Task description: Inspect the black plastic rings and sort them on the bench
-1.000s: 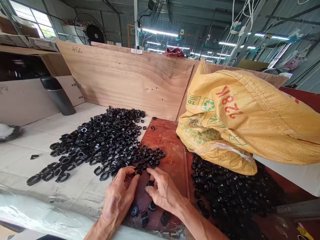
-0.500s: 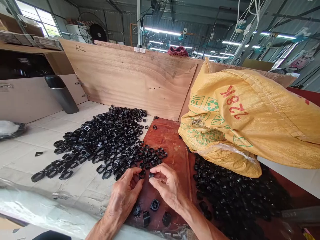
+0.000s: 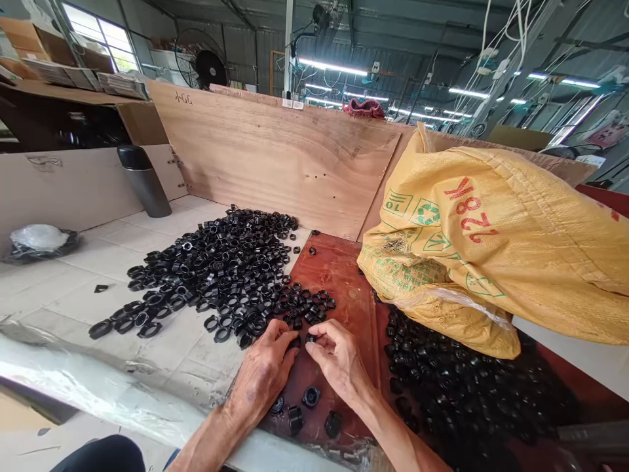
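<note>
My left hand [image 3: 268, 360] pinches a black plastic ring [image 3: 295, 342], mostly covered by its fingers. Close beside it on the right, my right hand [image 3: 339, 357] grips a small black threaded plastic part [image 3: 310, 337] between thumb and fingertips. A narrow gap separates the two pieces. Below the hands, several black plastic fittings [image 3: 311, 396] lie on the red-brown board [image 3: 339, 262]. A large heap of black rings [image 3: 221, 262] spreads beyond my left hand, its near edge almost at the fingers.
A yellow woven sack [image 3: 491, 236] leans at the right over a pile of black fittings [image 3: 457, 380]. A dark bottle [image 3: 145, 183] stands at the back left near a wooden panel [image 3: 275, 151]. A plastic-wrapped white bundle [image 3: 39, 239] lies far left. Plastic sheeting [image 3: 98, 387] covers the front edge.
The view has swung a little to the left, so the scene appears shifted right. Both hands keep their pinch on the small parts; the left hand has turned, covering more of its ring.
</note>
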A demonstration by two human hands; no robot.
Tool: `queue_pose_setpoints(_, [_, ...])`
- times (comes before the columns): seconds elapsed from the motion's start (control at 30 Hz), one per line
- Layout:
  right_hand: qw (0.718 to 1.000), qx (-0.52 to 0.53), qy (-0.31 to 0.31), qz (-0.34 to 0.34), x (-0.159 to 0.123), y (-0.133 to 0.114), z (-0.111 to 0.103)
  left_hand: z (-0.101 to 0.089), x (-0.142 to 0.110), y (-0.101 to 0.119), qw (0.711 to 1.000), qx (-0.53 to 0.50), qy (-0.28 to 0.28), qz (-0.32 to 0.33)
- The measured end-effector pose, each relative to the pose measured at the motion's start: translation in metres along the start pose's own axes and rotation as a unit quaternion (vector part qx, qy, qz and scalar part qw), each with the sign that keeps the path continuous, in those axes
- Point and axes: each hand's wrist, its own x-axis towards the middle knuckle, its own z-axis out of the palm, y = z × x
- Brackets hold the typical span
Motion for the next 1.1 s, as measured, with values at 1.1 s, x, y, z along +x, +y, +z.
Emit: queue_pose_setpoints(1.1, [0.997, 0.070, -0.028, -0.023, -0.004, -0.004, 0.003, -0.027, -0.003, 0.009, 0.882, -0.422, -0.007, -0.210])
